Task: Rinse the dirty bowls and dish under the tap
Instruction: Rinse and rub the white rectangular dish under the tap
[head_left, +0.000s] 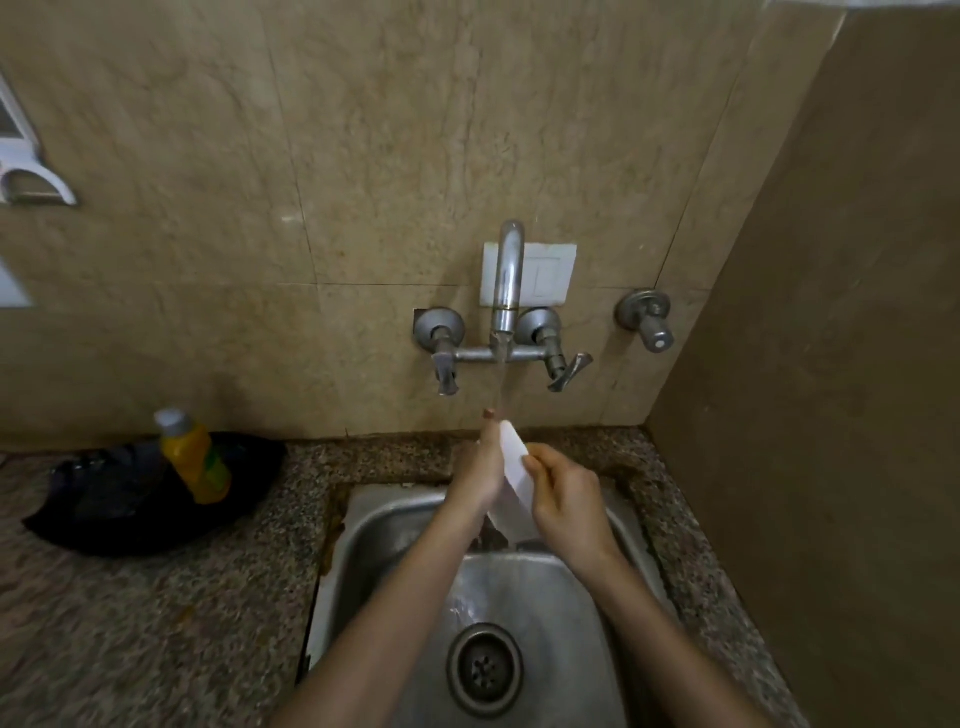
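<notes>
A white dish (516, 478) stands on edge over the steel sink (384, 525), seen almost edge-on, right under the tap (508, 280). Water runs from the spout onto its top and streams off its lower edge into the basin. My left hand (480, 467) lies flat against the dish's left face, fingers straight and pointing up at the stream. My right hand (563, 493) grips the dish's right rim, thumb on the edge and fingers curled behind. No other bowls are in view.
Two tap handles (563, 371) flank the spout, and a separate valve (649, 319) sits on the wall further right. A yellow soap bottle (192, 457) stands in a black pan (135, 499) on the granite counter at left. A wall closes in on the right.
</notes>
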